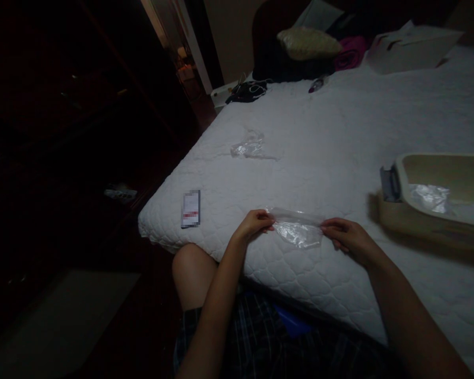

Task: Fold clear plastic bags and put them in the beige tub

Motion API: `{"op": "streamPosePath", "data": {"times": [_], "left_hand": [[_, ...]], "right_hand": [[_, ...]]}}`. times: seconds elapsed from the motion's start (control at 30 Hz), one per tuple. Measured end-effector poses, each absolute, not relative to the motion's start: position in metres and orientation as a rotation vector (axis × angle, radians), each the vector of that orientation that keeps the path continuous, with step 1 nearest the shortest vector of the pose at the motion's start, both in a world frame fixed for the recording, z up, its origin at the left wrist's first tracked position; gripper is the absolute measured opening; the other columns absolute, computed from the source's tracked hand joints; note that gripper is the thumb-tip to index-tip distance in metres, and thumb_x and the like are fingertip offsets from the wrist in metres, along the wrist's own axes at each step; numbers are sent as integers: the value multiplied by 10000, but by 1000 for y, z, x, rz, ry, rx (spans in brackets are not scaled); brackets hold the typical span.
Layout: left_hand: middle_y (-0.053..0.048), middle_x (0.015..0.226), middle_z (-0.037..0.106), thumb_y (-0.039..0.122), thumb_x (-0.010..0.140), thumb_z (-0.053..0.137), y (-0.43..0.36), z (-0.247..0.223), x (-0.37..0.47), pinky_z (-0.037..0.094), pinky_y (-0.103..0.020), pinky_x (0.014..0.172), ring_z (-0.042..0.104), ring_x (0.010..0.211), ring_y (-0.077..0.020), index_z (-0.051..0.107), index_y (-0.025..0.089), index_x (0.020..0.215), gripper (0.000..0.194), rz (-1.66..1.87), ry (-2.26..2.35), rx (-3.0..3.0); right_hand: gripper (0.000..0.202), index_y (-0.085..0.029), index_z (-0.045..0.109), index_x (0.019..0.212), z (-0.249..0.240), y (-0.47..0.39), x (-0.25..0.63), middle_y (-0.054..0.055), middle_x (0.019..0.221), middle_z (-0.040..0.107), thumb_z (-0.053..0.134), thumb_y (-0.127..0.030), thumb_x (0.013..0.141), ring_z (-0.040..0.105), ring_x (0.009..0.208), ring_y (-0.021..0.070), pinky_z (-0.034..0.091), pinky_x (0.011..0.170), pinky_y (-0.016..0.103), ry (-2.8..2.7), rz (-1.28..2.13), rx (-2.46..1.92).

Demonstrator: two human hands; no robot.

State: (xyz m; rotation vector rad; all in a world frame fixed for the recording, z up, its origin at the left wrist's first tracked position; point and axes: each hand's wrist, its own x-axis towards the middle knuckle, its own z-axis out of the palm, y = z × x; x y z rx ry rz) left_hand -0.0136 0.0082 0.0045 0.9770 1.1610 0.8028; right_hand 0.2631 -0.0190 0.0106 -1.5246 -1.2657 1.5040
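Plastic point(298, 234) is near the close edge of the bed point(324, 131) in the head cam, held out flat-ish between both hands; can't tell if it's touching the quilting. Left hand point(258, 221) has its left end in a closed pinch, forearm angling up past the bent knee point(193, 266). Right hand point(346, 238) pinches the other end, fingers pointing left, forearm slanting in from bottom right, below the tub point(422, 216).
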Motion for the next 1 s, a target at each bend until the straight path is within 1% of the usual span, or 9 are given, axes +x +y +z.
{"op": "streamPosePath", "data": {"times": [0.2,0.3,0.4,0.57,0.63,0.73,0.8,0.9,1.0], "left_hand": [[-20,690,625,251,625,755,5,2,-15,379,-146,438,610,557,-88,619,95,754,244,821,1143,1058],[-30,708,636,271,631,753,3,1,-16,376,-158,438,603,544,-86,635,95,802,272,843,1153,1077],[-27,702,644,280,641,743,1,-3,-17,370,-168,438,580,513,-77,655,98,857,296,866,1150,1081],[-9,571,609,242,677,689,0,-7,-18,358,-169,449,556,494,-74,688,91,783,185,856,1165,1134],[-9,570,611,222,673,680,1,-7,-18,360,-171,454,560,498,-78,693,93,785,171,846,1178,1123],[-12,575,615,205,667,674,2,-7,-19,362,-172,456,564,500,-81,693,93,777,159,838,1186,1123],[-11,571,613,204,665,673,2,-8,-19,364,-172,457,564,499,-82,693,94,779,160,839,1181,1134],[-10,569,613,197,655,671,2,-9,-19,363,-168,453,567,501,-83,693,95,787,168,849,1167,1127],[-15,589,621,195,635,683,2,-11,-19,364,-166,450,570,507,-84,688,92,764,165,861,1160,1098]], "right_hand": [[459,-134,604,898,11,-24,261,-33,425,516,693,-499,635,350,323,57,227,322,185,-1256,1431,-1523],[451,-126,620,887,12,-27,259,-15,466,545,700,-489,631,384,344,65,271,329,194,-1272,1354,-1536],[431,-128,632,860,13,-30,256,16,560,590,699,-489,635,450,390,82,320,340,204,-1308,1285,-1543],[425,-156,617,949,9,-31,257,55,755,639,656,-491,689,551,494,124,369,361,218,-1346,1189,-1535],[371,-174,612,942,8,-34,256,41,756,633,637,-468,717,555,522,125,407,413,234,-1387,987,-1540],[206,-188,608,792,8,-45,252,8,678,582,622,-389,750,537,556,121,438,513,254,-1576,536,-1475],[145,-185,615,740,9,-55,246,14,696,569,598,-323,779,532,580,115,434,547,249,-1802,322,-1325],[131,-180,663,800,10,-68,234,40,772,581,572,-274,802,532,619,114,412,554,235,-2123,87,-1120],[186,-188,685,852,12,-72,224,48,747,570,535,-296,829,522,653,141,384,552,246,-2309,-99,-1152]]}}
